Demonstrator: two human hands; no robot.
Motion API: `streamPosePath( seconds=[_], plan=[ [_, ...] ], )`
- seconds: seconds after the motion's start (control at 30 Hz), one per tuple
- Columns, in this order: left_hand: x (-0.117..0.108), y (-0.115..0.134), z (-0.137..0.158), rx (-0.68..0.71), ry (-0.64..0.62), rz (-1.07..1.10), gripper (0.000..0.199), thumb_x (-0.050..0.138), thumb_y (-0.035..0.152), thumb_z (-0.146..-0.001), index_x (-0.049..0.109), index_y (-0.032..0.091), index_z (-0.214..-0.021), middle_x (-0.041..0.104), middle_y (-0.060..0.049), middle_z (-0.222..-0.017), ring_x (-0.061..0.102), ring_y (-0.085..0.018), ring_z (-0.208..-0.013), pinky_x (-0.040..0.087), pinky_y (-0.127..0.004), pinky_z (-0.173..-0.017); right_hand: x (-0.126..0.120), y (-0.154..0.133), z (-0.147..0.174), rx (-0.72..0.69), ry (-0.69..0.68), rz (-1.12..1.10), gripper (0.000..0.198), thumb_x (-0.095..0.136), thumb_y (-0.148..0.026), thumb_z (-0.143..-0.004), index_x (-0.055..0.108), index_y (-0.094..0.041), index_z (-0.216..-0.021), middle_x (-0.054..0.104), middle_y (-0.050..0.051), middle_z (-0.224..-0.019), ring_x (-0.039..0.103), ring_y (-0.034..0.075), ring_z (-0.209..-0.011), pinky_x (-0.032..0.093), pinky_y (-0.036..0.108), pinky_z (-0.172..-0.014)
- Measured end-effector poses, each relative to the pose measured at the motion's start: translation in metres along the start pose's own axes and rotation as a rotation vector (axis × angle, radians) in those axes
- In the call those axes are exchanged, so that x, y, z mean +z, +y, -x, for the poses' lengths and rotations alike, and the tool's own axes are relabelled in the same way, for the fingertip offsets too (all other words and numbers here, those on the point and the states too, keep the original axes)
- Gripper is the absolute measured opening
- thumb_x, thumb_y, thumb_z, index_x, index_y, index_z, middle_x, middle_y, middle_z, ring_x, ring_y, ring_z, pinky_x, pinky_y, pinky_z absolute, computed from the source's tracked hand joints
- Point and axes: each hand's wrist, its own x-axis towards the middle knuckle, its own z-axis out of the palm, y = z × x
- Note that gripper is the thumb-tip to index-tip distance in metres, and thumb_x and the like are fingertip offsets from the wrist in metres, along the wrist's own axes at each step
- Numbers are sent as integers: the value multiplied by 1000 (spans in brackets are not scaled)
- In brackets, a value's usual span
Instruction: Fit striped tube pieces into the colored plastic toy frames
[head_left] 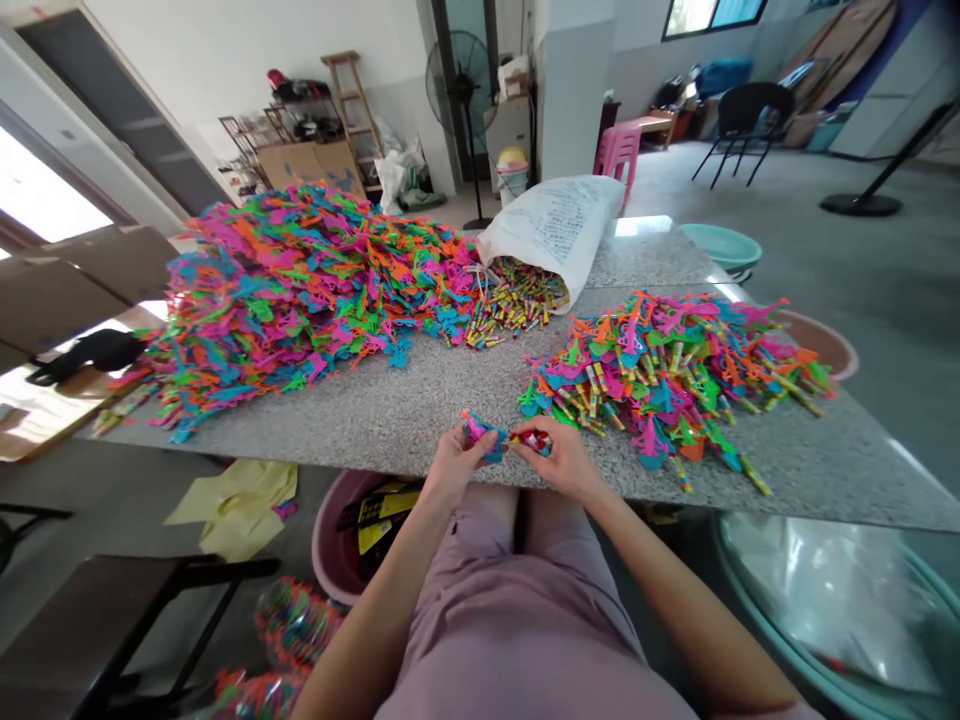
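Note:
Close to the table's front edge, my left hand [451,464] pinches a few small plastic pieces [480,432] in pink, blue and orange. My right hand [562,459] is closed on several short printed tubes [531,440] in red, yellow and white. The two hands nearly meet, and one tube end points at the blue piece; I cannot tell whether they touch. Right of my hands lies a pile of plastic pieces fitted with printed tubes [660,370]. At the left rises a big heap of loose coloured plastic pieces [315,290]. A white sack [559,235] spills loose printed tubes [517,300].
Everything lies on a speckled stone table [375,415]. Under its front edge stand a pink tub [330,540] and a large teal tub [757,620]. A dark stool [97,610] and filled clear bags [296,625] are on the floor at left. A teal basin [724,243] stands beyond the right edge.

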Motion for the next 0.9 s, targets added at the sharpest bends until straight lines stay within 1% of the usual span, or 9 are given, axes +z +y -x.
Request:
streamPosePath(
  seconds=[0.13,0.23,0.37,0.5,0.6,0.7,0.77,0.83,0.9],
  plan=[
    [-6,3,5,20,-84,-1,30,81,37,-63,65,14,-74,69,-2,-70,64,-11,-65,52,-24,-68,-1,-5,0,18,-49,-61,17,62,-30,-81,69,-18,-91,68,3,-84,60,15,-74,47,27,-70],
    [-18,4,5,-3,-122,-11,28,81,35,-64,64,14,-72,67,-2,-68,62,-10,-64,51,-23,-68,2,-8,-6,67,-159,-140,16,63,-31,-80,70,-18,-87,66,1,-75,57,14,-67,44,25,-64],
    [-34,-2,-2,-100,-150,67,28,83,32,-62,64,14,-74,65,1,-67,60,-9,-61,51,-24,-67,8,-6,-16,266,-355,-384,16,66,-33,-76,67,-17,-79,54,-5,-55,45,8,-47,35,21,-47],
    [-43,-16,-13,-190,-184,157,30,83,32,-61,65,13,-76,65,0,-68,59,-9,-60,49,-24,-65,19,2,-25,502,-462,-562,24,73,-38,-68,61,-17,-71,48,-7,-50,39,7,-41,30,20,-40],
    [-46,-30,-22,-165,-175,138,33,83,35,-61,64,13,-74,64,0,-67,56,-8,-60,46,-22,-64,30,11,-27,612,-467,-619,30,75,-40,-64,56,-17,-67,46,-7,-50,40,8,-41,28,20,-38],
    [-57,-38,-43,-98,-177,-63,36,75,46,-68,64,13,-77,63,-3,-71,57,-11,-63,46,-25,-66,36,27,-27,576,-367,-465,27,71,-42,-70,58,-17,-74,48,-6,-52,43,10,-43,33,22,-41],
    [-71,-37,-71,33,-32,-328,41,71,49,-70,64,14,-88,65,-8,-86,60,-17,-75,48,-31,-72,34,42,-24,452,-200,-165,22,65,-39,-76,61,-17,-78,53,-2,-58,50,13,-51,40,25,-50],
    [-92,-29,-106,223,259,-617,49,70,46,-72,60,13,-107,61,-15,-109,59,-25,-99,46,-38,-87,31,60,-18,257,-36,199,16,58,-32,-83,64,-17,-82,60,4,-70,57,18,-67,46,31,-64],
    [-115,-16,-145,355,517,-865,60,65,44,-77,51,12,-126,48,-21,-132,46,-31,-123,36,-44,-103,29,77,-9,23,35,490,18,49,-21,-87,66,-17,-91,64,9,-86,58,23,-85,46,35,-77]
  ],
)
